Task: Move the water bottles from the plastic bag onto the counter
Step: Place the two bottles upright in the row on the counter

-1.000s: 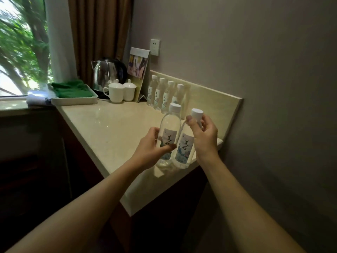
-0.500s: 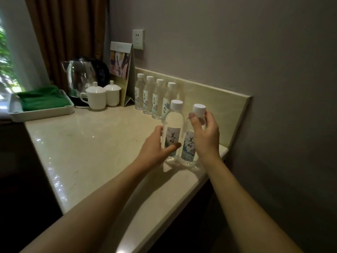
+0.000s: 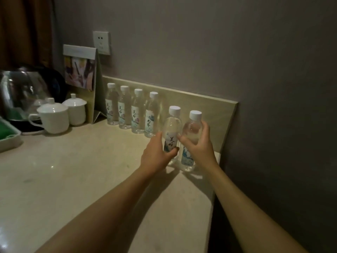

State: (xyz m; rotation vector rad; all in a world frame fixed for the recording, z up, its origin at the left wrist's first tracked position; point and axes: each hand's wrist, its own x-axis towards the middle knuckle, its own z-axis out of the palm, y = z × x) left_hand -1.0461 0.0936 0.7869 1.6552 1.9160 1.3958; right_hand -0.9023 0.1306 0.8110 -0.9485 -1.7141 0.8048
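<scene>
Head view. Two bottles stand upright at the right end of the counter point(image 3: 76, 179), side by side and close together, near the backsplash point(image 3: 209, 105).

Left hand point(image 3: 156, 156): fingers curled around the lower body of the left bottle point(image 3: 172, 128), thumb across the label. The grip is closed on the bottle. The base of this bottle appears to rest on the counter.

Right hand point(image 3: 198, 148): fingers wrapped around the middle of the right bottle point(image 3: 193, 128), closed on it, thumb on the side facing the left bottle. The base of this bottle also appears to rest on the counter, just inside the right edge.

Both held bottles are clear, with white caps and printed labels. The labels face the camera.

Row of four bottles point(image 3: 133, 110): upright against the backsplash, to the left of the held pair, each touching or just beside its neighbour. The nearest of the four stands just beside the left hand.

Further left along the counter: a folded card point(image 3: 80, 70) standing upright, two lidded white cups point(image 3: 54, 115), a kettle point(image 3: 23, 88) behind the cups, and a tray point(image 3: 11, 139) with green contents at the left edge. A wall socket point(image 3: 101, 42) sits above the card.

The plastic bag is not in view.
</scene>
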